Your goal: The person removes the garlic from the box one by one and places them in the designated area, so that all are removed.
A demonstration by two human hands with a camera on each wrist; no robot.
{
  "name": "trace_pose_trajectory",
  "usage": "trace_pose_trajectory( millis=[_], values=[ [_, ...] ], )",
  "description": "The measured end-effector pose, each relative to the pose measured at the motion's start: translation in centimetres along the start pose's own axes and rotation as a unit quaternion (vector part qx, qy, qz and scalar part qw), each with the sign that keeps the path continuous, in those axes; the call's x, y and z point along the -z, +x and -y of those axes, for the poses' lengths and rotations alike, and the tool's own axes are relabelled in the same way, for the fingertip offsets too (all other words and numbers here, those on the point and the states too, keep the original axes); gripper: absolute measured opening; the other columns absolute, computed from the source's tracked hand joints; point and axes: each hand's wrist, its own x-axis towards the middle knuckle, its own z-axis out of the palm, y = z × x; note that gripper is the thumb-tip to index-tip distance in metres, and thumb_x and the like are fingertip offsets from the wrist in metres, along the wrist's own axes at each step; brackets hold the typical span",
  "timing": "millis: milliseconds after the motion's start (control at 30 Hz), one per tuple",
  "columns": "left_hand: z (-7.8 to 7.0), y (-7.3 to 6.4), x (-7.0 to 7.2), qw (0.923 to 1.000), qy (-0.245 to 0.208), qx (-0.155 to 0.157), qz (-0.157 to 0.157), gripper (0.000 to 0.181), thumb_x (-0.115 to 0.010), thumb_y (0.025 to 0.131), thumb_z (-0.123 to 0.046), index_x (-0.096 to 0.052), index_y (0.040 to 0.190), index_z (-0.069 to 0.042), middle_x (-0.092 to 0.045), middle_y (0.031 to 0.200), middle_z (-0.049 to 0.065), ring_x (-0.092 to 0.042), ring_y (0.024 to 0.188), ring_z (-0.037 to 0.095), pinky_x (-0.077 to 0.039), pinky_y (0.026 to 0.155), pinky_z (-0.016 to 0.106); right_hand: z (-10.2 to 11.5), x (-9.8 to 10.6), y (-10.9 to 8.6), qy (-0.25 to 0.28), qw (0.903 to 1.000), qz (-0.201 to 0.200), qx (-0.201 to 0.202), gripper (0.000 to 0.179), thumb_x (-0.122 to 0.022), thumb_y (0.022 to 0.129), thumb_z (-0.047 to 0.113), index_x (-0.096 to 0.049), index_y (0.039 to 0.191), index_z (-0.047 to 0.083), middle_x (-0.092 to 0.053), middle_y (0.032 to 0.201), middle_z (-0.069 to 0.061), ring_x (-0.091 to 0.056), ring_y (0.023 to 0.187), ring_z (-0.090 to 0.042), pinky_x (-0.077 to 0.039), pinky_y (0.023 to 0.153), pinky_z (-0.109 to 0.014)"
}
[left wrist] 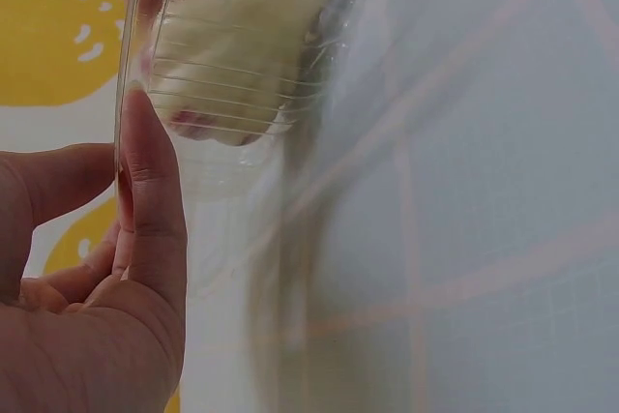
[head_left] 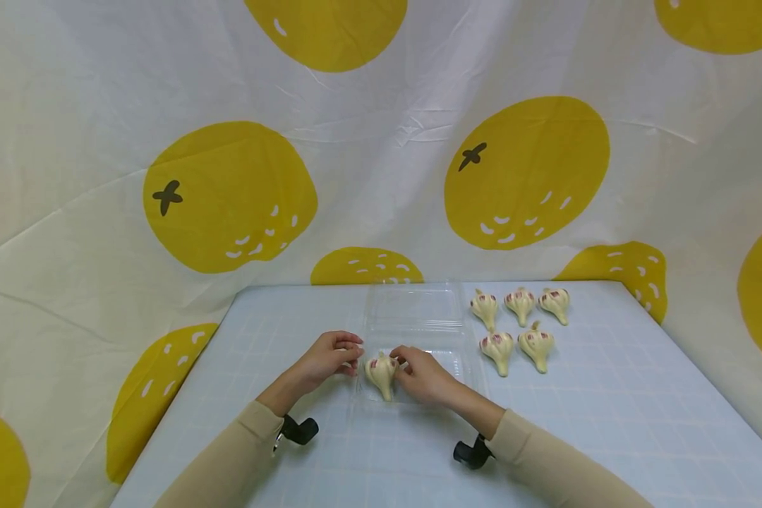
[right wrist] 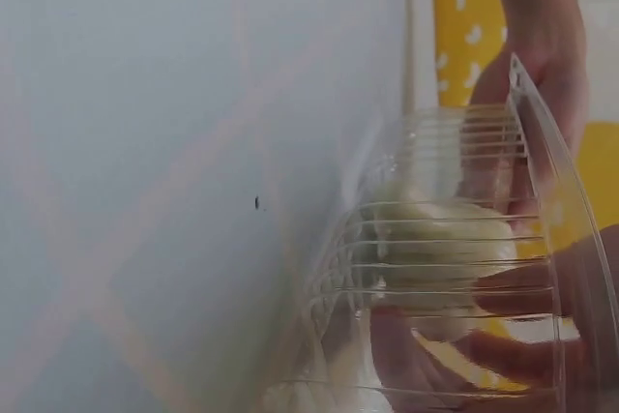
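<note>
In the head view, a clear plastic clamshell container point(head_left: 447, 360) lies on the table with its lid point(head_left: 419, 310) folded back behind it. One garlic bulb point(head_left: 381, 375), cream with purplish patches, is at the left of its base, stem toward me. My left hand point(head_left: 331, 356) is at the left side; in the left wrist view its thumb and index finger point(left wrist: 153, 191) pinch the container's rim. At the bulb's right side, my right hand point(head_left: 422, 375) holds it with curled fingers. The right wrist view shows those fingers and the bulb point(right wrist: 435, 239) through the ribbed wall, partly blurred.
Several more garlic bulbs point(head_left: 519, 305) stand in two rows to the right of the container. A pale blue checked cloth point(head_left: 609, 409) covers the table. Behind it hangs a white curtain point(head_left: 381, 176) printed with yellow fruit. Black wrist cameras point(head_left: 300, 430) sit under both wrists.
</note>
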Motion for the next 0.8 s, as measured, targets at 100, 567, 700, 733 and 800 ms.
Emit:
trace_pose_trajectory(
  millis=[100, 567, 700, 733, 800],
  values=[
    [-0.04, -0.04, 0.0, 1.0, 0.0, 0.002, -0.002, 0.038, -0.063, 0.102, -0.007, -0.052, 0.131, 0.014, -0.062, 0.1, 0.017, -0.06, 0.077, 0.017, -0.06, 0.068, 0.027, 0.2, 0.09, -0.08, 0.021, 0.9995, 0.007, -0.023, 0.029, -0.057, 0.096, 0.005, -0.062, 0.123, -0.005, -0.068, 0.12, -0.022, -0.068, 0.103, -0.034, -0.057, 0.088, -0.049],
    [-0.16, -0.02, 0.13, 1.0, -0.002, -0.001, 0.003, 0.039, -0.063, 0.102, -0.008, -0.051, 0.132, 0.014, -0.062, 0.1, 0.017, -0.06, 0.077, 0.017, -0.061, 0.069, 0.028, 0.59, -0.24, 0.63, 0.05, 0.997, 0.016, -0.056, 0.041, -0.067, 0.098, 0.036, -0.068, 0.113, -0.002, -0.069, 0.108, -0.01, -0.066, 0.101, -0.024, -0.057, 0.085, -0.042],
    [-0.19, -0.1, 0.03, 1.0, 0.0, -0.005, 0.004, 0.039, -0.063, 0.102, -0.008, -0.051, 0.131, 0.014, -0.062, 0.101, 0.018, -0.06, 0.077, 0.017, -0.061, 0.069, 0.028, 0.72, -0.51, 0.79, 0.037, 0.9978, 0.003, -0.054, 0.043, -0.066, 0.099, 0.039, -0.068, 0.108, -0.003, -0.07, 0.103, -0.011, -0.065, 0.098, -0.024, -0.057, 0.084, -0.044],
    [-0.21, -0.14, 0.01, 1.0, 0.0, -0.005, 0.003, 0.039, -0.063, 0.102, -0.008, -0.051, 0.131, 0.014, -0.062, 0.101, 0.018, -0.06, 0.077, 0.017, -0.061, 0.069, 0.028, 0.76, -0.55, 0.81, 0.036, 0.9979, 0.001, -0.054, 0.043, -0.066, 0.099, 0.039, -0.068, 0.108, -0.003, -0.07, 0.102, -0.011, -0.065, 0.097, -0.024, -0.056, 0.083, -0.044],
    [-0.21, -0.21, -0.04, 1.0, -0.001, -0.004, 0.003, 0.039, -0.062, 0.102, -0.008, -0.051, 0.131, 0.015, -0.062, 0.1, 0.017, -0.06, 0.077, 0.017, -0.06, 0.069, 0.028, 0.87, -0.57, 0.79, 0.034, 0.9979, 0.002, -0.055, 0.042, -0.065, 0.099, 0.037, -0.068, 0.109, -0.004, -0.07, 0.101, -0.011, -0.064, 0.094, -0.022, -0.056, 0.081, -0.042]
  ],
)
